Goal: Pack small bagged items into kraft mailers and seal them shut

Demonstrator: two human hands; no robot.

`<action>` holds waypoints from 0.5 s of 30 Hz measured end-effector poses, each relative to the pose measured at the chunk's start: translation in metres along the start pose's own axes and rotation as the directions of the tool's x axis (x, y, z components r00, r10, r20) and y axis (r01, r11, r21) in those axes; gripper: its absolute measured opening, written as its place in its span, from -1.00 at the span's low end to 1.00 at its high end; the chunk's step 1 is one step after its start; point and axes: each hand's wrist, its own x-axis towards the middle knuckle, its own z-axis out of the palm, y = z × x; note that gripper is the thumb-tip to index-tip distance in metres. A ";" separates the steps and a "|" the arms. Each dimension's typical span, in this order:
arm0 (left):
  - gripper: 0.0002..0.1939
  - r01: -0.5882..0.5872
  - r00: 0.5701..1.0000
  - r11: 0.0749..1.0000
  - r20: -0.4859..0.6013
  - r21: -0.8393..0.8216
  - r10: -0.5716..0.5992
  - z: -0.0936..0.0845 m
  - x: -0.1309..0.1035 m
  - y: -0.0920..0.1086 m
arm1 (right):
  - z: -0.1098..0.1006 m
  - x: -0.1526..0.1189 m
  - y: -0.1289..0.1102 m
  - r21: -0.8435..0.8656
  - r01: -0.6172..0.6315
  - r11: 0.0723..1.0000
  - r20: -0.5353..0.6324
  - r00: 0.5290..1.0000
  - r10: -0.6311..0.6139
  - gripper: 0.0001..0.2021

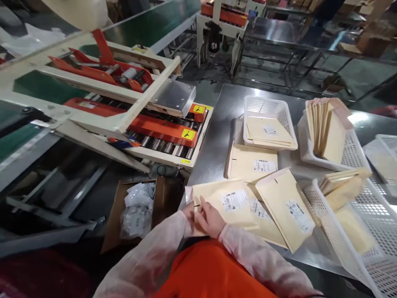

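Hands (pixel 204 217) on steel table (pixel 223 120)

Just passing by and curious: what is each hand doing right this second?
Left hand: closed on the near end of the padded envelope.
Right hand: pinching the same envelope's end.

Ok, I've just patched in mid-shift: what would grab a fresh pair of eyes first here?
Probably the fan of tan padded envelopes with white labels spread over the steel table, where both hands, left hand and right hand, pinch the edge of the nearest envelope. White perforated baskets holding more envelopes stand behind and to the right. To the left sits a cream and orange roller machine.
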 end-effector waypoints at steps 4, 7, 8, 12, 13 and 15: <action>-0.93 0.104 0.983 0.971 -0.170 0.217 -0.067 -0.040 0.031 -0.010 | -0.003 -0.002 0.057 -0.397 0.071 0.915 -0.028 0.996 -0.089 -0.46; -0.86 0.063 0.955 0.973 -0.298 0.222 0.006 -0.064 0.056 -0.013 | 0.006 -0.001 0.083 -0.518 0.075 0.852 0.004 0.996 -0.085 -0.43; -0.82 0.036 0.948 0.979 -0.318 0.199 0.030 -0.068 0.064 -0.014 | 0.010 -0.001 0.087 -0.538 0.068 0.840 -0.003 0.997 -0.082 -0.41; -0.94 -0.068 0.929 0.997 -0.362 0.025 0.073 -0.062 0.084 -0.019 | 0.018 0.000 0.089 -0.579 0.042 0.814 -0.030 0.997 -0.072 -0.40; -0.96 -0.093 0.921 0.995 -0.383 -0.037 0.072 -0.058 0.086 -0.021 | 0.018 0.001 0.087 -0.582 0.039 0.812 -0.028 0.997 -0.068 -0.40; -0.97 -0.144 0.895 0.972 -0.443 -0.184 0.049 -0.051 0.082 -0.026 | 0.016 0.003 0.084 -0.585 0.020 0.811 -0.032 0.998 -0.048 -0.40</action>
